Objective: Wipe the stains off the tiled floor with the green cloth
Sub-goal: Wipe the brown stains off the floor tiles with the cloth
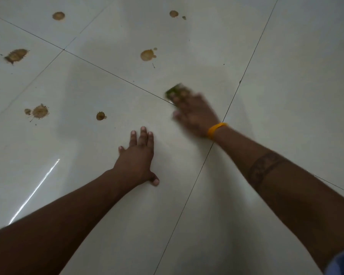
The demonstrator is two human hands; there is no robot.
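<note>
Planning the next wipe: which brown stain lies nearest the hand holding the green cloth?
The rounded stain with small droplets beside it, just beyond the green cloth; the others lie farther away.

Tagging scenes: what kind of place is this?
Probably an indoor room, kind unclear: glossy pale tiled floor with dark grout lines, brown splatter stains, and a right hand wiping with a green cloth.

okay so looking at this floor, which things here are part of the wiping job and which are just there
Part of the job:
green cloth, under the right hand
brown stains, such as the one just beyond the cloth and the small one near the left hand
tiled floor

Just there:
left hand, flat on the tile
yellow wristband
light streak on the tile
</note>
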